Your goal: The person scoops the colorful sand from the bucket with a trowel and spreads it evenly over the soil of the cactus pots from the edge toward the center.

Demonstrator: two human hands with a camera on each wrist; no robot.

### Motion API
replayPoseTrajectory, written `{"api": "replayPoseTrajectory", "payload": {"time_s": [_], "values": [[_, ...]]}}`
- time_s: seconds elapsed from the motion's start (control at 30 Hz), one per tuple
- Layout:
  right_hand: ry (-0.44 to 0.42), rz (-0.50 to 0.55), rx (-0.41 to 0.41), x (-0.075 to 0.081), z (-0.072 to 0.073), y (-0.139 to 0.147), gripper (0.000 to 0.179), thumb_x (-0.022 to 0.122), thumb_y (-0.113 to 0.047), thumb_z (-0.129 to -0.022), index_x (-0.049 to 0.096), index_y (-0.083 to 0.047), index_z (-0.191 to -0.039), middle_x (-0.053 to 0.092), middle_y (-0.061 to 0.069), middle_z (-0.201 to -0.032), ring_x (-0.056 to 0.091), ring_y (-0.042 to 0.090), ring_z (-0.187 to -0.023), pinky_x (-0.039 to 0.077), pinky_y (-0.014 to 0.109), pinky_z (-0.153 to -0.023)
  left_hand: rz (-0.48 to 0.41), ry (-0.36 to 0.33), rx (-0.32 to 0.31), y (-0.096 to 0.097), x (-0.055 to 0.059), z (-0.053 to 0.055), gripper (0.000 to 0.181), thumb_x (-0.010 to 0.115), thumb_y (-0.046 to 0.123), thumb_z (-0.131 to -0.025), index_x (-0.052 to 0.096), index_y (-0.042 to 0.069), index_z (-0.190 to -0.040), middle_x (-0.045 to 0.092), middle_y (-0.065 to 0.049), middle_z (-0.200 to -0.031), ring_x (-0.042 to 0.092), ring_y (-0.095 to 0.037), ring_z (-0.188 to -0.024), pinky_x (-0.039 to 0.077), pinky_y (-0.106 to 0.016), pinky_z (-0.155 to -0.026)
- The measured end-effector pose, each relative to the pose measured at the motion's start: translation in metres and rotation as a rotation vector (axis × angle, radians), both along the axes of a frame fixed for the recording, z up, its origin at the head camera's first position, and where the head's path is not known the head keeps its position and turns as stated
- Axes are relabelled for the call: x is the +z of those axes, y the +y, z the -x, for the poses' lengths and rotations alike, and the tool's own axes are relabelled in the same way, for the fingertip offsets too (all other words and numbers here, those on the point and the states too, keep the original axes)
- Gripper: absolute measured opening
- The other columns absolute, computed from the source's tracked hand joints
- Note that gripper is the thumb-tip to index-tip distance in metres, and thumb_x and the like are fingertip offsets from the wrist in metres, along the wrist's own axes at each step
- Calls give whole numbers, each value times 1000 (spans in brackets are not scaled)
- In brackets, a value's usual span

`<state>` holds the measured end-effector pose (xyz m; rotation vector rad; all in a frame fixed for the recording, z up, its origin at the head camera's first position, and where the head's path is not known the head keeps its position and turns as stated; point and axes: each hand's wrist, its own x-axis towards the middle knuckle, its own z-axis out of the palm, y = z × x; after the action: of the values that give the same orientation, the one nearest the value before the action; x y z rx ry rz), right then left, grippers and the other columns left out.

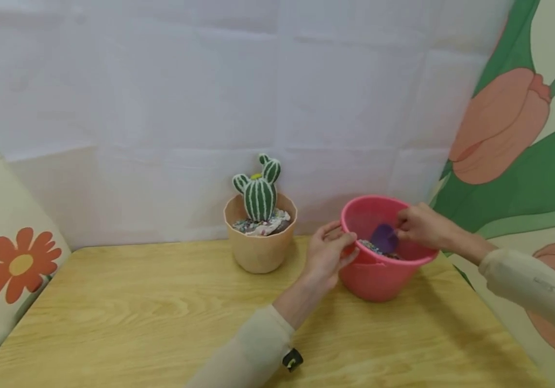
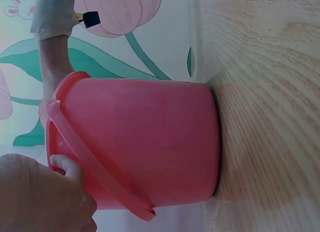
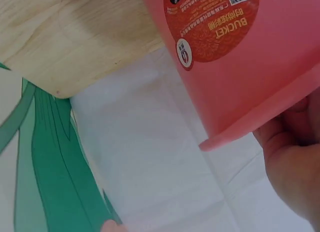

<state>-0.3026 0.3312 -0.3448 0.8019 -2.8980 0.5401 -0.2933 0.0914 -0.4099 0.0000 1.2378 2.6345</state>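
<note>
A pink bucket [image 1: 374, 283] stands at the right side of the table. My left hand [image 1: 326, 253] grips its near left rim, and in the left wrist view the bucket's handle [image 2: 102, 164] hangs slanting across the outside. Reaching in over the right rim, my right hand [image 1: 423, 226] holds a purple scoop [image 1: 383, 238] whose grip is hidden by the fingers. The scoop's blade rests against multicoloured loose gravel [image 1: 368, 246] inside the bucket. In the right wrist view a red label [image 3: 210, 27] shows on the bucket wall.
Left of the bucket, a peach flowerpot [image 1: 260, 250] holds a green and white cactus [image 1: 260, 199] in pale and coloured filling. Behind the wooden table [image 1: 136, 318] hangs a white cloth [image 1: 160, 108]. A flower-painted wall [image 1: 505, 124] borders the right side.
</note>
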Motion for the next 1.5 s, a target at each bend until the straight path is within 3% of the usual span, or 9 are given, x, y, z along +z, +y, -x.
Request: {"api": "replayPoseTrajectory", "payload": {"time_s": [0.1, 0.4, 0.6, 1.07, 1.33, 1.5], "values": [[-20, 43, -61, -4, -2, 5, 5, 73, -1, -90, 75, 2, -93, 70, 1, -78, 59, 10, -58, 51, 27, -50, -8, -6, -2, 3, -2, 1, 47, 74, -9, -86, 57, 3, -128, 64, -17, -114, 67, -21, -87, 61, -34, -76], [-214, 166, -276, -7, -4, 16, 15, 69, -11, -95, 77, 1, -97, 71, 4, -73, 64, 20, -59, 52, 30, -46, -9, -16, -4, 7, -3, 2, 45, 75, -8, -86, 58, 4, -126, 65, -16, -112, 68, -21, -85, 61, -35, -75], [-253, 204, -326, -7, 0, 12, 17, 73, -17, -93, 77, 0, -93, 69, 7, -69, 65, 21, -56, 53, 29, -45, -14, -13, 2, 6, -3, 2, 44, 75, -8, -87, 58, 4, -126, 61, -22, -119, 68, -21, -86, 61, -34, -76], [-162, 200, -127, -14, -4, 9, 22, 71, -9, -95, 73, 10, -107, 74, 8, -81, 68, 16, -62, 54, 27, -47, -13, 10, 8, 0, -6, -1, 45, 74, -9, -87, 58, 1, -128, 60, -11, -104, 67, -20, -85, 61, -35, -78], [-128, 220, -92, -14, -7, 10, 18, 67, -2, -95, 73, 10, -107, 75, 9, -86, 70, 18, -68, 60, 35, -55, -24, 12, -2, -2, -2, -1, 44, 75, -8, -87, 60, 1, -127, 62, -12, -106, 68, -20, -84, 61, -37, -80], [-108, 231, -91, -16, -8, 10, 17, 64, 2, -95, 73, 9, -107, 76, 9, -89, 70, 17, -66, 57, 31, -50, -21, 13, -6, -4, 0, 0, 42, 73, -9, -87, 59, 1, -126, 62, -13, -107, 68, -20, -84, 61, -37, -79]]}}
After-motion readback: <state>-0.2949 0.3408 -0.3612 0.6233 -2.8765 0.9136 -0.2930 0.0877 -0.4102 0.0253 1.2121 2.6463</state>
